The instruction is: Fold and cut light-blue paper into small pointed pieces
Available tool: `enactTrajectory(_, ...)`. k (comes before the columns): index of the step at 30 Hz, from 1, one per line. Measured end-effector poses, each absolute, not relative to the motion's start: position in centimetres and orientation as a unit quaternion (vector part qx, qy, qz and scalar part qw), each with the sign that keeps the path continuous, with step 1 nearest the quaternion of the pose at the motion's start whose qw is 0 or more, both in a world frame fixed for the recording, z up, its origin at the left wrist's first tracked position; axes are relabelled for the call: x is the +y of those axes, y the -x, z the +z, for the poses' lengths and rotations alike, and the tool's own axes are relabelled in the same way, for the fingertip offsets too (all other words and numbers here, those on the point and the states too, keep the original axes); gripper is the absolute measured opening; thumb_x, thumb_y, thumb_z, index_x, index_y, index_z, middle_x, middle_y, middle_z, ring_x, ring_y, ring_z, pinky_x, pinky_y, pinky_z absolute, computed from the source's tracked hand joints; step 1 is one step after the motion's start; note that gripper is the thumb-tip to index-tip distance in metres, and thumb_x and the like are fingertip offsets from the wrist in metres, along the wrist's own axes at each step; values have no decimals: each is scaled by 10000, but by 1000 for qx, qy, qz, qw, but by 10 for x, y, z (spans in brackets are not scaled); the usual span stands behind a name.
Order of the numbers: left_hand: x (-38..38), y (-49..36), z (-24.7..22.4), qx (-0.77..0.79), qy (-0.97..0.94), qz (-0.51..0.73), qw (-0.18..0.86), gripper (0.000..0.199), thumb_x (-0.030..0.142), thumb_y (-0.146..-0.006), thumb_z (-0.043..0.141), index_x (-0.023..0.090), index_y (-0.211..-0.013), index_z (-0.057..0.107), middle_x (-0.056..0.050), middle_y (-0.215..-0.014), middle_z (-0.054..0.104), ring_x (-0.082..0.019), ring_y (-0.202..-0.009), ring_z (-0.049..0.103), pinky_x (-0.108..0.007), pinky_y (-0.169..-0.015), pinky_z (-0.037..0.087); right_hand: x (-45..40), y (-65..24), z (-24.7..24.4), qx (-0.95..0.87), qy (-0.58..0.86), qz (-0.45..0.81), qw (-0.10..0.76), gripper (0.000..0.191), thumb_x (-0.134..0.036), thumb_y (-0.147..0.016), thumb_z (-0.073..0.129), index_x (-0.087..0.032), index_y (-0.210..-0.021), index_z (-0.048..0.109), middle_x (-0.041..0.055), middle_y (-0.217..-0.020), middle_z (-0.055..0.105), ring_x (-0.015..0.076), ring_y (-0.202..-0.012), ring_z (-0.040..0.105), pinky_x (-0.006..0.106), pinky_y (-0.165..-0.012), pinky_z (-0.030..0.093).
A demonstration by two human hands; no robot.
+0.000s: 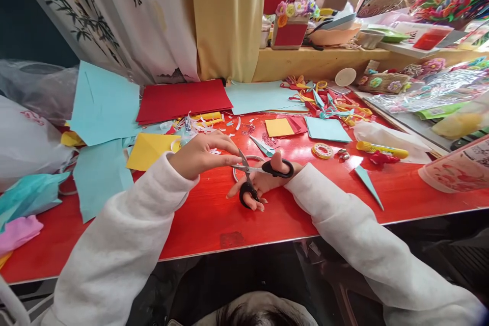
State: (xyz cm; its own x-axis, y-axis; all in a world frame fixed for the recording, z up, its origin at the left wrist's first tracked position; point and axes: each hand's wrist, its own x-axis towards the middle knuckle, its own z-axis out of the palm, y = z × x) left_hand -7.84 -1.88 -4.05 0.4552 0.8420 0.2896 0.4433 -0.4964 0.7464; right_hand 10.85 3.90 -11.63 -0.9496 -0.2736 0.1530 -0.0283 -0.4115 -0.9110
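Black-handled scissors (248,168) are in my right hand (267,181), with fingers through both handle loops and the blades spread apart, pointing left. My left hand (204,154) is at the blade tips, its thumb and fingertips pressed together; anything pinched there is too small to make out. A white ring, perhaps a tape roll, lies partly hidden behind the scissors. Just beyond the hands, a folded light-blue paper piece (262,146) rests on the red table (214,219). Another pointed blue piece (369,186) lies right of my right hand.
Red sheets (185,102), blue sheets (263,97) and a yellow sheet (150,151) lie behind and left. Cut strips (328,102), a blue stack (327,129), a small tape roll (322,151) and a yellow glue stick (382,150) are at the right. A pink tub (456,168) stands near the right edge.
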Motion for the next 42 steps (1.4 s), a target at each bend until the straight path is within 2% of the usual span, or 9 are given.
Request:
enactTrajectory(8,-19,80,-45,389,-782,360,327,93,260,-688,640,193,-721,695,-25,-711,653,-144,-747,554,-288,-735,435,40,-109,-117,538,149,-826,77,1070,-825,-596,207,31,-1192,447,186,-879,589,185,-691,557,254,-544,383)
enactTrajectory(16,-20,81,-49,402,-781,357,318,108,282,-700,632,199,-727,695,-28,-743,654,-150,-767,553,-312,-772,426,41,-109,-117,544,142,-823,83,1053,-816,-609,234,30,-1203,436,198,-893,597,186,-698,552,259,-547,381)
enactTrajectory(26,-24,74,-48,393,-784,395,274,160,346,-690,634,197,-685,692,-24,-702,633,-151,-718,535,-327,-740,430,41,-110,-116,542,155,-822,84,1039,-820,-596,284,34,-1158,469,215,-892,604,199,-729,550,258,-535,376)
enactTrajectory(32,-24,74,-51,371,-761,401,350,105,289,-679,649,200,-698,702,-34,-720,639,-163,-743,558,-315,-733,441,40,-110,-121,517,174,-830,111,1035,-830,-548,352,33,-1101,501,212,-845,612,220,-736,559,273,-525,389)
enactTrajectory(37,-25,76,-53,316,-742,356,472,162,282,-735,598,188,-814,704,-77,-872,644,-194,-847,576,-327,-750,464,39,-112,-123,503,187,-837,110,1076,-843,-477,399,34,-1094,483,201,-811,609,243,-720,568,310,-531,432)
enactTrajectory(42,-28,69,-52,293,-757,388,435,139,254,-718,626,197,-822,699,-73,-859,634,-183,-831,573,-319,-770,461,38,-117,-124,498,146,-845,126,1106,-855,-515,320,77,-1095,451,236,-832,592,281,-776,576,382,-581,467)
